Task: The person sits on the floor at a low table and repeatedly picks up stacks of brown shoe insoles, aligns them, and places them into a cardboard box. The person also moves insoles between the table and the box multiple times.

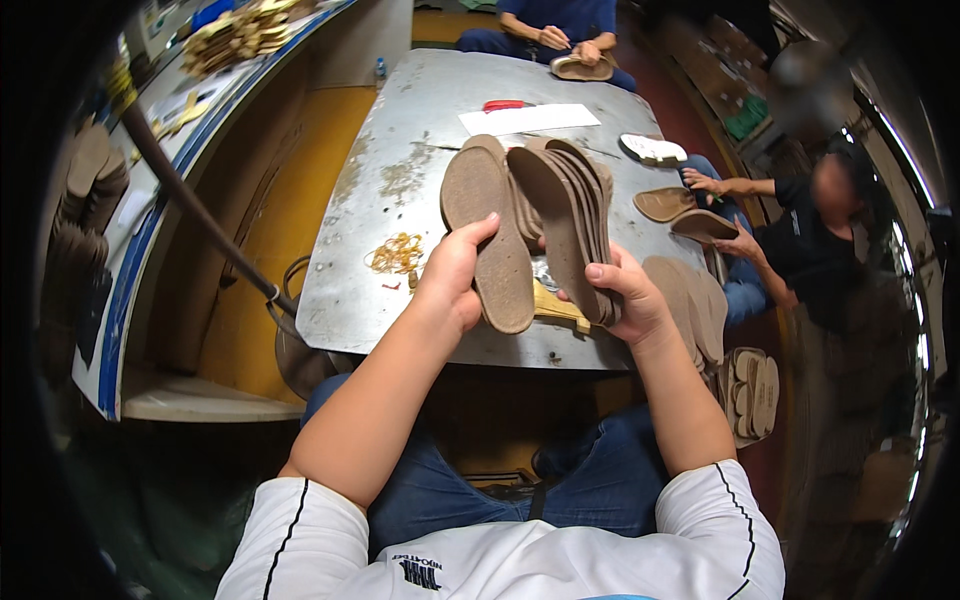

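Think of a clock around the held soles, with 12 far from the person. The left grip (455, 280) is curled around a brown sole (478, 190), thumb on its face. More soles peek out behind it, and I can't tell which hand has them. The right grip (630, 290) pinches a fanned bunch of brown soles (570, 215) near their low end. All of these are held up above the near part of the gray counter (365, 275).

I think the work is partway along. The soles in both hands are picked up, but not put down yet. A spread-out pile of soles (690, 305) lies at 4 o'clock, near the right forearm. I can't tell if that pile is finished or waiting. At 9 o'clock is a heap of rubber bands (397, 254), and none that I can see goes around the held soles. So if they need tying, that part seems left to do.

A yellow piece (558, 308) lies at 6 o'clock. White paper (530, 120) is at 12, and a white shoe (652, 150) is at 2.
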The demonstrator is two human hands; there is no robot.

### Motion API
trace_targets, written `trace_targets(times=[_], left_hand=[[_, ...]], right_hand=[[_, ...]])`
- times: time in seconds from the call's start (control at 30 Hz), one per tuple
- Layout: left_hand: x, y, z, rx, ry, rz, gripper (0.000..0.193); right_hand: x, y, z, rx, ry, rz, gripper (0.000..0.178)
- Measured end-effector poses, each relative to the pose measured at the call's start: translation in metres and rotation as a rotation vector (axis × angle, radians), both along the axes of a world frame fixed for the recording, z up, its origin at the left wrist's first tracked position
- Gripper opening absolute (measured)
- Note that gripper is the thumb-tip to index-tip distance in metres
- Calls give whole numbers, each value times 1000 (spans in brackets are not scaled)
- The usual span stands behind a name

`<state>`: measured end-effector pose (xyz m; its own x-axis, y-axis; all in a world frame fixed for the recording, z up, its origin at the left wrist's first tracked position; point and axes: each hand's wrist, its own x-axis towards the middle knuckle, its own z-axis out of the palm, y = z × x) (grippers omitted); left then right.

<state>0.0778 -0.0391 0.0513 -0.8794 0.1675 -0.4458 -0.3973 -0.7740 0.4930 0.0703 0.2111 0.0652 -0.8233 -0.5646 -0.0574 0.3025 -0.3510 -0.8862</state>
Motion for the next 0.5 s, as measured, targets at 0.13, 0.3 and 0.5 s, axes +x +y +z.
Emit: trace_targets(times=[0.13,0.3,0.5], left_hand=[[6,18,-11,-52,35,-84,45],[5,26,-25,-46,92,-217,41],[7,48,-22,-85,112,-160,46]], right_hand=[[20,19,-11,15,21,-2,79],[22,26,-17,68,9,-84,97],[23,36,-32,168,59,-134,102]])
